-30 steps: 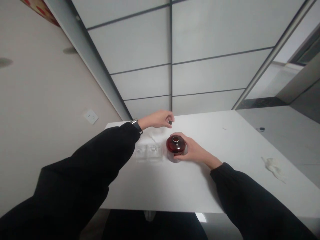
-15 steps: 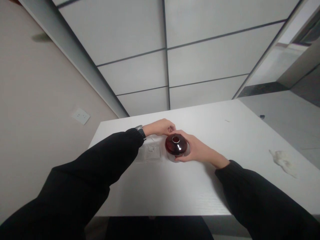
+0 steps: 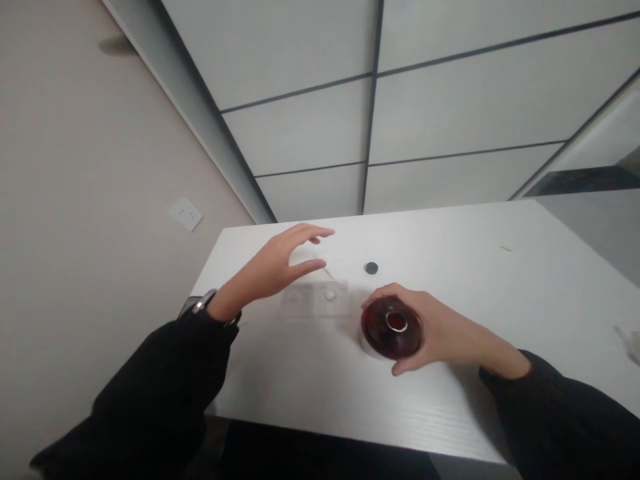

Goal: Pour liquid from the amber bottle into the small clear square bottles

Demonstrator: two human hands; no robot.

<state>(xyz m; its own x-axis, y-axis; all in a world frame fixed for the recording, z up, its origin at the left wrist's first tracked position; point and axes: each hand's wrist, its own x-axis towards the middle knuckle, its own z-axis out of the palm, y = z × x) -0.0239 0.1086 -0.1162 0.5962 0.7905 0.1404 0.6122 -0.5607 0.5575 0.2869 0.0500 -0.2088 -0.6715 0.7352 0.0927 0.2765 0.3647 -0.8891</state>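
My right hand (image 3: 420,320) is wrapped around a squat, round bottle (image 3: 383,343) with a dark red, glossy top and an open round mouth facing up. The bottle is slightly tilted; I cannot tell whether its base touches the table. My left hand (image 3: 280,267) hovers open to the left, thumb and fingers apart, with nothing held. Just below it lies a clear plastic tray (image 3: 313,300) with round hollows. A thin pale stick (image 3: 328,273) shows by the left thumb. Beyond the bottle, a small dark round cap (image 3: 371,268) lies on the table.
The white table (image 3: 320,380) stands by a panelled sliding door (image 3: 310,133) and a wall with a socket (image 3: 186,214). A small sliver (image 3: 506,249) lies at the far right, and crumpled white material (image 3: 629,343) at the right edge. A dark flat object (image 3: 190,305) shows behind my left wrist.
My left hand has moved away from the bottle to the left and opened. The dark cap now shows on the table. My right hand has brought the bottle nearer to me.
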